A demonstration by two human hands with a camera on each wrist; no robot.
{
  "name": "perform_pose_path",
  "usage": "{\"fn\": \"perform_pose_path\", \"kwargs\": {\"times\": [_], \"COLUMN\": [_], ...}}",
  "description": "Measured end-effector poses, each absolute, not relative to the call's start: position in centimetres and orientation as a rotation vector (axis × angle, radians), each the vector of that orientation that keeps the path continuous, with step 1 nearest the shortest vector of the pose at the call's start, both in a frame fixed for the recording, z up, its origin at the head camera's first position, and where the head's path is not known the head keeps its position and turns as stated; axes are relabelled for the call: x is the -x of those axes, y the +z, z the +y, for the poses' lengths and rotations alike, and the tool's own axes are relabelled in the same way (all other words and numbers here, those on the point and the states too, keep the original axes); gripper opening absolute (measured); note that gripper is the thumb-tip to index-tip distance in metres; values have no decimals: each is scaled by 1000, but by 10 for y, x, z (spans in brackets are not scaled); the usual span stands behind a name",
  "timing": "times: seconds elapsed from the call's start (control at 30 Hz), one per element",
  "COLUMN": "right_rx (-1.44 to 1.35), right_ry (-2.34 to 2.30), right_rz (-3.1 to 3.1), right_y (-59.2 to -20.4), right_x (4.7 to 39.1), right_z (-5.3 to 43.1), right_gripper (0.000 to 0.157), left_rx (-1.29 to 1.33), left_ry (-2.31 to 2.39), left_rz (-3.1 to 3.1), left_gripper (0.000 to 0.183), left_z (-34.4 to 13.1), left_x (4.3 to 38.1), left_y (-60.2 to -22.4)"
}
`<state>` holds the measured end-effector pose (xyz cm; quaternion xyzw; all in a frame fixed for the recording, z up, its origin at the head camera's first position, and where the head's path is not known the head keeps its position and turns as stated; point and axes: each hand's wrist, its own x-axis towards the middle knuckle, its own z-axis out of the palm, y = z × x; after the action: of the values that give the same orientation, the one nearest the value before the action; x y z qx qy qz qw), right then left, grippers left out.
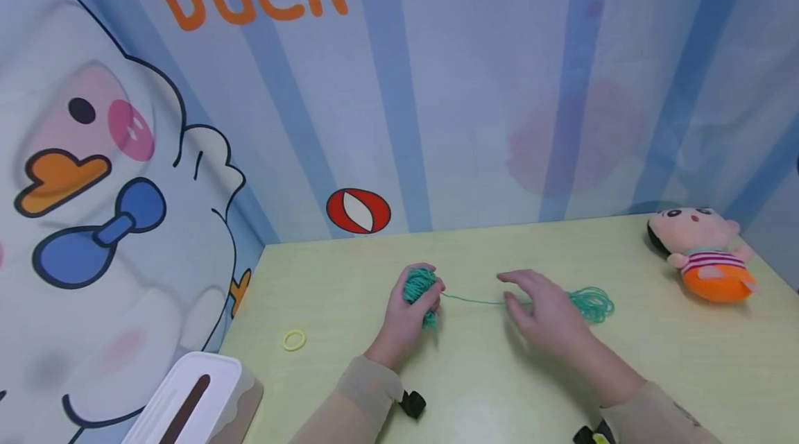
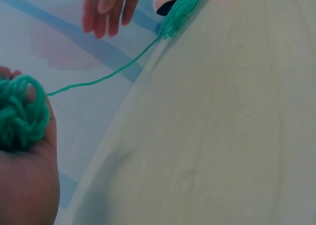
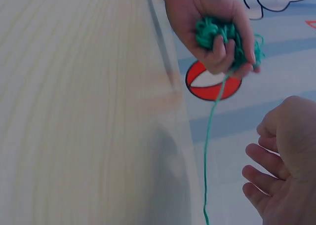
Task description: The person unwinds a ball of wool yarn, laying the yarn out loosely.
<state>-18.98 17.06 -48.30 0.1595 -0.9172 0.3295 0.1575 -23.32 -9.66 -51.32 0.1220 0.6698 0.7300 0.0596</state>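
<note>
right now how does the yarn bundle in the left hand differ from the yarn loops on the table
Support: the yarn bundle is gripped in the left hand, while the yarn loops lie on the table.
Shape: the yarn bundle is a compact, tangled clump; the yarn loops are long and loosely laid.
Shared: both are green, and a single strand runs between them.

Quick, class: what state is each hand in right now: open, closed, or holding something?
Left hand: closed, holding a rounded bundle of green yarn.
Right hand: open, holding nothing.
</note>
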Motion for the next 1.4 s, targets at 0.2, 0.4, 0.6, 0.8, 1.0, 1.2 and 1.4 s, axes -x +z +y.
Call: {"fn": "perform_pose_path", "kwargs": {"times": [0.2, 0.4, 0.6, 0.8, 1.0, 1.2, 1.4], "right_rx": [-606, -506, -433, -405, -357, -314, -206], "right_ry": [1065, 1088, 1091, 1063, 1013, 945, 947], "right_rz": [-2687, -2726, -2632, -2528, -2495, -2457, -2517], "right_y": [-492, -499, -489, -477, -470, -473, -473], "right_x": [199, 204, 202, 195, 186, 179, 177], "right_z": [113, 98, 119, 149, 179, 204, 231], "right_gripper": [44, 20, 14, 13, 14, 13, 16], "left_rx": [-429, -435, -406, -313, -213, -271, -296], "left_ry": [2273, 2286, 2248, 2222, 2125, 2125, 2226], "left_rz": [1911, 1875, 1936, 1975, 2151, 2190, 2003], "left_gripper": [30, 31, 31, 33, 31, 26, 16], "left_z": [-96, -96, -97, -95, -94, -97, -99], "left_x": [233, 233, 233, 232, 231, 233, 239], "left_y": [-513, -513, -513, -511, -510, -512, -516]}}
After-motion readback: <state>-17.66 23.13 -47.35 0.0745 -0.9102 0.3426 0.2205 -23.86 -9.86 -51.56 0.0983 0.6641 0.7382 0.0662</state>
